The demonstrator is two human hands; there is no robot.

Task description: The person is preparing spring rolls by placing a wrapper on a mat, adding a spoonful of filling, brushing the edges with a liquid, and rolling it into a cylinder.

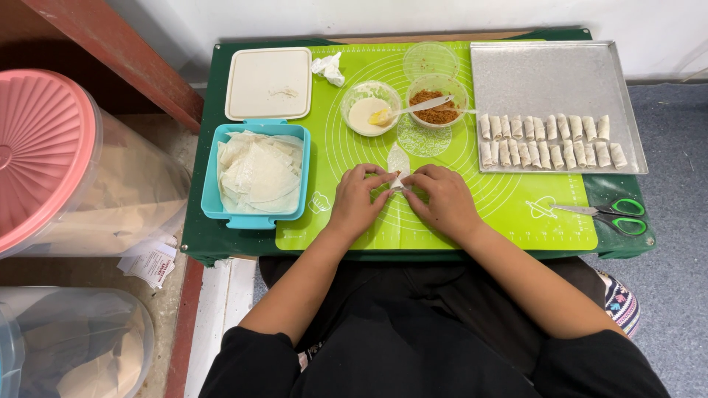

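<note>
My left hand (357, 197) and my right hand (442, 199) meet over a thin pale wrapper (398, 163) on the green silicone mat (516, 203). Both sets of fingertips pinch the wrapper's near end, which is folded up; its far end lies flat on the mat. Just beyond the wrapper stand a clear bowl of brown shredded filling (435, 107) with a white spoon (417, 108) and a clear bowl of pale paste (369, 114). A metal tray (553, 74) on the right holds two rows of several small rolled pieces (549, 140).
A blue tub of stacked wrappers (258, 173) sits left of the mat, its cream lid (269, 82) behind it. Green-handled scissors (612, 215) lie at the mat's right edge. Two clear lids (431, 57) and a crumpled tissue (328, 68) lie at the back. Large plastic containers (66, 162) stand on the floor left.
</note>
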